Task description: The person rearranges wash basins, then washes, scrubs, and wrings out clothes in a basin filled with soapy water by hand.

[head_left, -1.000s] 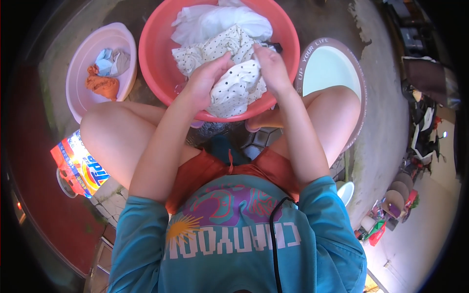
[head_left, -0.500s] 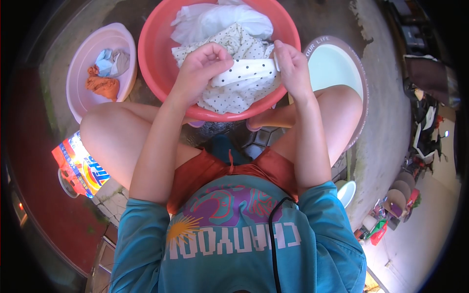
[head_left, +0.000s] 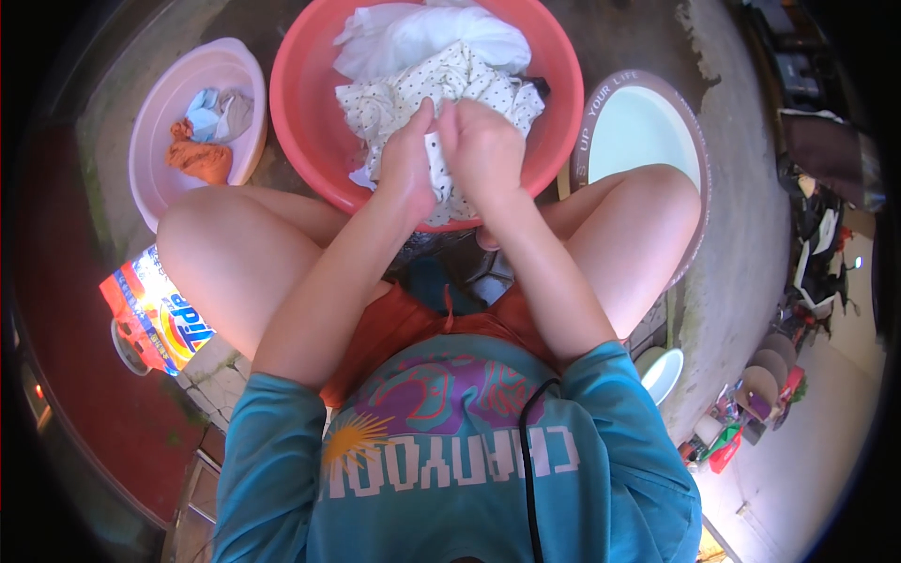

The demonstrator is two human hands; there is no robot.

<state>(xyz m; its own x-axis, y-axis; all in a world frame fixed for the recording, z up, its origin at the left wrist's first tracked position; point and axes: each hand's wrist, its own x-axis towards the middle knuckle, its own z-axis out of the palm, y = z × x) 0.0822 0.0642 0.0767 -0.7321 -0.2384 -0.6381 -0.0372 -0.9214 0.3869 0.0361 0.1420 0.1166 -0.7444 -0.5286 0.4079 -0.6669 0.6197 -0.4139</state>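
Observation:
A white garment with black polka dots (head_left: 460, 75) lies bunched in a large red basin (head_left: 298, 122) between my knees. Over the basin's near side, my left hand (head_left: 410, 159) and my right hand (head_left: 484, 150) are close together, both closed on a part of this garment. A strip of dotted cloth shows in the narrow gap between them, and their fingers are partly hidden. Behind the dotted garment, a plain white, thin cloth (head_left: 427, 38) lies heaped in the same basin.
On the left stands a pink basin (head_left: 145, 141) holding an orange cloth (head_left: 199, 161) and light blue and grey cloths. To the right is a basin with a brown rim and pale inside (head_left: 643, 131). An orange detergent bag (head_left: 160, 314) stands by my left knee; a small pale bowl (head_left: 663, 373) lies at right.
My hands have come together from being apart with the dotted cloth stretched between them. The right hand moved left and turned over; the cloth is now bunched between the hands.

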